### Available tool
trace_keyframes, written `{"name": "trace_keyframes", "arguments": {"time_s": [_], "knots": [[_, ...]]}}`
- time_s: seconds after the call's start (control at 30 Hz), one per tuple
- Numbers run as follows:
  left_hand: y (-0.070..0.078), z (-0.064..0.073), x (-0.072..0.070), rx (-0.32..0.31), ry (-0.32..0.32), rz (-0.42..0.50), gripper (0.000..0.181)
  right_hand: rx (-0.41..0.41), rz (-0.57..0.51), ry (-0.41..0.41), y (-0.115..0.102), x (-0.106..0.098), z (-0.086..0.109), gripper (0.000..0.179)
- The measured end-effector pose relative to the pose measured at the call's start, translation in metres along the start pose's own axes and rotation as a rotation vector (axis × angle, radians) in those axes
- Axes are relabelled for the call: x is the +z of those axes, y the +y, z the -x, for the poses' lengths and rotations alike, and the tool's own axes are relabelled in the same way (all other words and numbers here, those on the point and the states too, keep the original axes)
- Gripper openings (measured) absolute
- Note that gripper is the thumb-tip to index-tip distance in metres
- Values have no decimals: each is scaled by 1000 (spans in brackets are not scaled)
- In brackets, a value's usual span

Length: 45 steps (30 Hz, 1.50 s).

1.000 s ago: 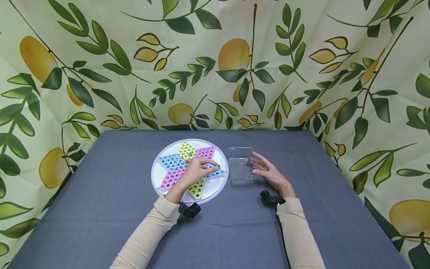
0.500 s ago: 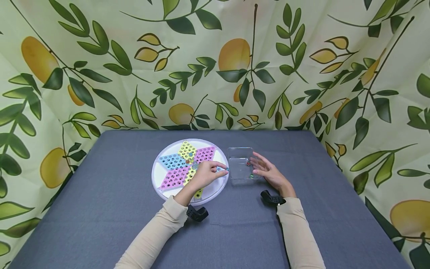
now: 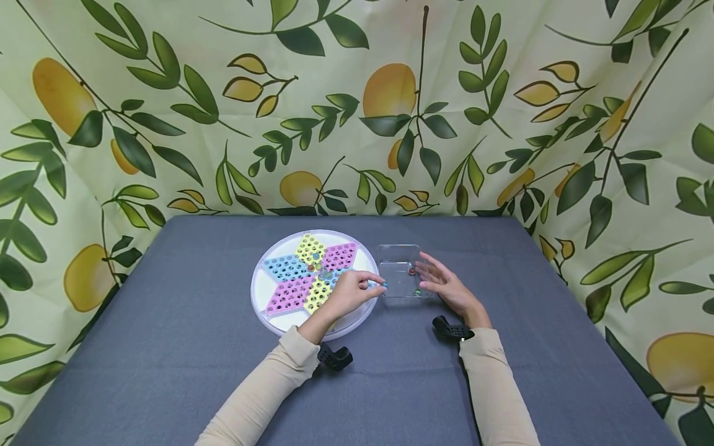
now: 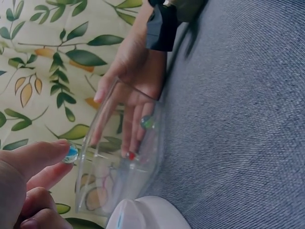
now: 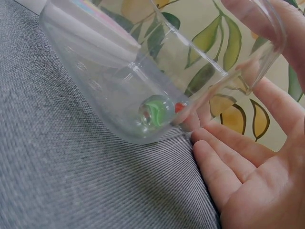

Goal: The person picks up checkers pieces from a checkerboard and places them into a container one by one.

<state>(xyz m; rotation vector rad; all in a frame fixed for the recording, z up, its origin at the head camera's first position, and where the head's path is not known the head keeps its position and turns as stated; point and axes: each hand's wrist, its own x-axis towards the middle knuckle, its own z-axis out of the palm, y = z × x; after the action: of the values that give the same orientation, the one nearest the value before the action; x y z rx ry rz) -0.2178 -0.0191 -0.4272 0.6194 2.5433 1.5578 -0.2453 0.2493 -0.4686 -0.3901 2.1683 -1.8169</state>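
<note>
My left hand (image 3: 351,292) pinches a clear marble with a blue swirl (image 4: 71,153) between thumb and forefinger, at the left rim of a clear plastic box (image 3: 397,271). Inside that box lie a green-swirled marble (image 5: 156,112) and a red one (image 3: 411,271). My right hand (image 3: 450,289) rests against the box's right side, fingers extended along its wall. Beneath the left forearm is a round white Chinese checkers board (image 3: 273,246) with a pink, yellow and blue star; a few marbles sit near its middle, and the hand covers part of the right side.
A grey cloth (image 3: 184,347) covers the table. Behind and at both sides hangs a curtain (image 3: 334,148) printed with leaves and fruit. Each wrist wears a black camera mount, such as the left mount (image 3: 334,357).
My left hand has carried the blue marble rightward and slightly nearer me, from above the board to the edge of the box. The right hand and the box stay in place.
</note>
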Motion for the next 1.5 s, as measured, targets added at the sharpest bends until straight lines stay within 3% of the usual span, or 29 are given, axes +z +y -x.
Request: {"name": "trace_keyframes", "arguments": {"time_s": [0.77, 1.13, 1.5], "knots": [[-1, -1, 3, -7, -29, -34, 24, 9, 12, 9, -1, 0, 0, 77], [-3, 2, 2, -3, -41, 5, 26, 18, -5, 14, -1, 0, -1, 77], [-3, 4, -10, 9, 8, 14, 23, 5, -10, -5, 1, -1, 0, 77]]}}
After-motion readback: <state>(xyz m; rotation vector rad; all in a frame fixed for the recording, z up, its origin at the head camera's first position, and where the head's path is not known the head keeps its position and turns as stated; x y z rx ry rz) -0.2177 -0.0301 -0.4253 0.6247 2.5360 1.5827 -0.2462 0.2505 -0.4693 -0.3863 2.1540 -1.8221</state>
